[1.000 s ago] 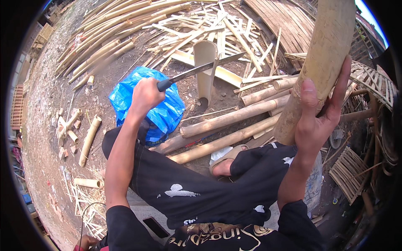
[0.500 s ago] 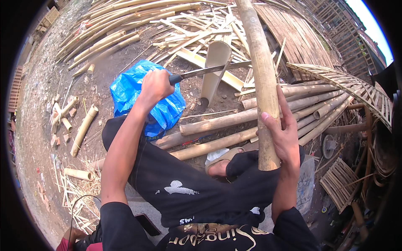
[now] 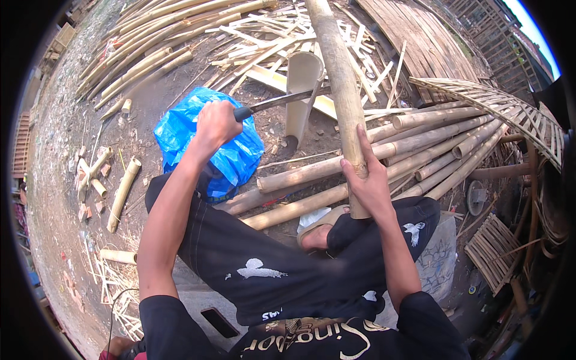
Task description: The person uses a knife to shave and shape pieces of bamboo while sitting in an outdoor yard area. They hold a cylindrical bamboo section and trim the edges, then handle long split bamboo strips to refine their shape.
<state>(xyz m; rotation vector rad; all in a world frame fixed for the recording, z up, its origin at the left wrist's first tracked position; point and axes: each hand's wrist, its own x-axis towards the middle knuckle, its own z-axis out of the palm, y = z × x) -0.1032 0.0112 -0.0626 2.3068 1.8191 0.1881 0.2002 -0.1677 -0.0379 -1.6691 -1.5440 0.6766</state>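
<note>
My left hand [image 3: 217, 124] is closed round the dark handle of a long knife [image 3: 285, 99]. Its blade points right, and the tip end meets or passes behind a thick bamboo pole [image 3: 337, 66]; whether it touches, I cannot tell. The pole stands tilted in front of me, its top beyond the upper edge and its lower end by my right leg. Near that lower end my right hand [image 3: 373, 187] grips it, thumb on the near side and index finger stretched along the right side. Behind the blade a split bamboo half [image 3: 300, 90] stands upright.
A blue plastic bag [image 3: 198, 141] lies beyond my left knee. Long bamboo poles [image 3: 312, 171] stretch across to the right. Split strips [image 3: 270, 57] and more poles [image 3: 144, 42] cover the ground farther off. A woven bamboo frame [image 3: 498, 108] stands at right. A phone [image 3: 219, 322] lies beside me.
The bamboo pole and my right hand have shifted left and slightly up, with the pole leaning a little more. My left hand with the knife has barely moved.
</note>
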